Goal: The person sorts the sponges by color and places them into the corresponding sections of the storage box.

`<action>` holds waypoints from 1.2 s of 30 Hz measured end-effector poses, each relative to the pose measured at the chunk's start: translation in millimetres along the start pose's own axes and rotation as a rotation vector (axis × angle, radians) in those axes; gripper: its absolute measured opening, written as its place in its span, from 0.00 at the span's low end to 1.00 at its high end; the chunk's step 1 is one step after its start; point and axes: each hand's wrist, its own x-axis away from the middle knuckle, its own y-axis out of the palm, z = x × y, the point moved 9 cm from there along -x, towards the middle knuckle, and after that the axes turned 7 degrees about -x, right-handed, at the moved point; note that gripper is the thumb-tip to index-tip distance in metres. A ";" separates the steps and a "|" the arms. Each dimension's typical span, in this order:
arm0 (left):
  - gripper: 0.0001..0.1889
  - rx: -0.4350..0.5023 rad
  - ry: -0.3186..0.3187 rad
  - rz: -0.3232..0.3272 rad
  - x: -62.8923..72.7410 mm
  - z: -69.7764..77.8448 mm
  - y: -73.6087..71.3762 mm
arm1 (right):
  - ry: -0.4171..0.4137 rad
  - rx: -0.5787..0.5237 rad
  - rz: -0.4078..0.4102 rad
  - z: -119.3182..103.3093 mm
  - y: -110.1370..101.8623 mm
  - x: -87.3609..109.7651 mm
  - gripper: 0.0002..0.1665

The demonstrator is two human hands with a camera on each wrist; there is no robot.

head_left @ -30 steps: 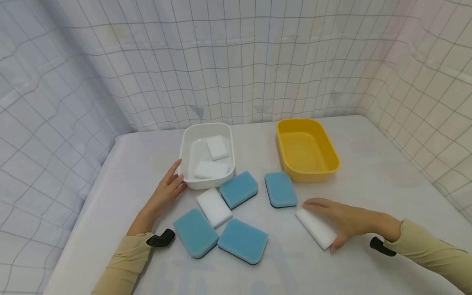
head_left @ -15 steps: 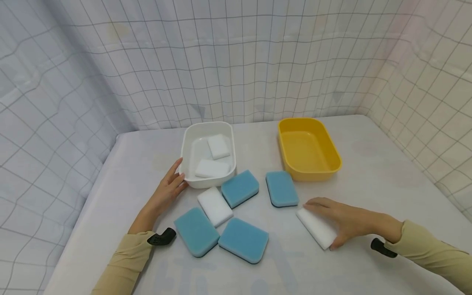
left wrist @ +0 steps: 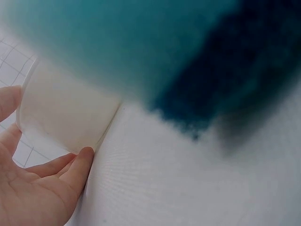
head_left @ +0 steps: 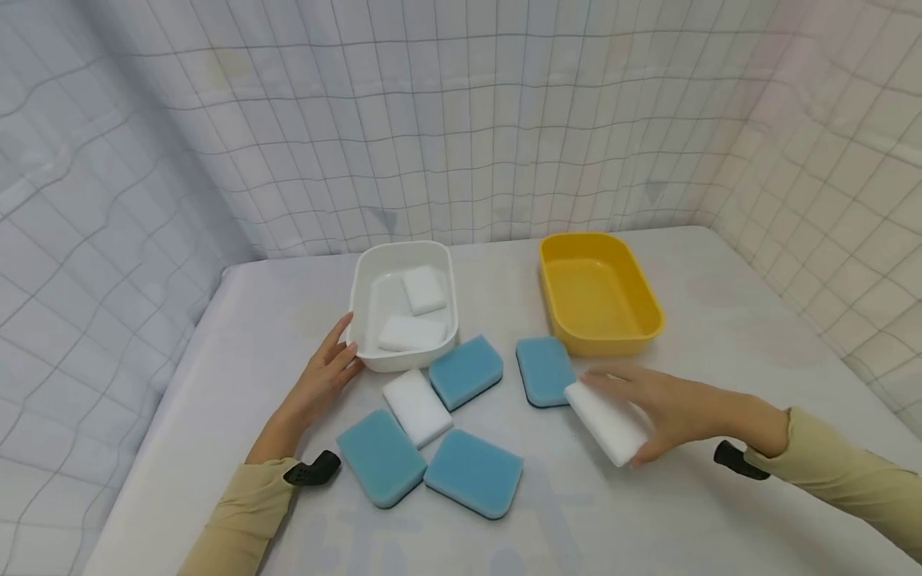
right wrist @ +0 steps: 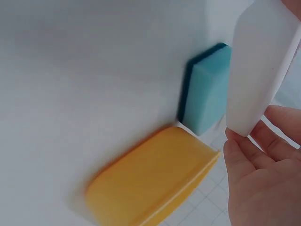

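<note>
In the head view my right hand (head_left: 666, 408) holds a white sponge block (head_left: 607, 422) by its two ends, tilted and raised off the table. The right wrist view shows fingertips and thumb on the ends of this white sponge (right wrist: 258, 66). My left hand (head_left: 320, 384) rests against the front left corner of a white tub (head_left: 360, 308), its fingers fairly straight. Two white sponges (head_left: 412, 333) lie inside that tub. In the left wrist view, the fingers (left wrist: 77, 172) touch the tub's wall (left wrist: 70, 108).
A yellow tub (head_left: 601, 300) stands at the back right. Before it lies a blue sponge (head_left: 545, 370) with a dark underside. Another blue sponge (head_left: 467, 370), a white sponge (head_left: 418, 406) and two more blue sponges (head_left: 474, 472) lie near the middle. Gridded curtains surround the table.
My right hand has lifted the white sponge off the table and moved it slightly left and away from me. The left hand stays at the white tub.
</note>
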 end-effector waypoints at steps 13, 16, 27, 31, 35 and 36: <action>0.34 -0.003 -0.029 0.012 1.9 -0.3 1.5 | -0.034 -0.011 -0.009 -19.0 -21.7 -35.1 0.58; 0.34 -0.013 -0.027 0.017 2.4 0.5 0.3 | -0.059 0.008 -0.007 -24.4 -24.5 -45.7 0.59; 0.34 -0.023 -0.028 0.019 2.0 -0.1 0.9 | -0.058 0.009 -0.031 -28.9 -28.8 -82.4 0.60; 0.34 -0.017 -0.030 0.019 1.7 0.0 1.3 | -0.072 0.008 -0.021 -31.1 -32.3 -91.4 0.60; 0.34 -0.015 -0.029 0.018 1.7 0.8 0.7 | -0.082 -0.020 -0.026 -32.5 -32.9 -99.3 0.60; 0.34 -0.017 -0.032 0.019 1.7 1.3 0.5 | -0.085 -0.023 -0.028 -32.7 -33.2 -101.3 0.60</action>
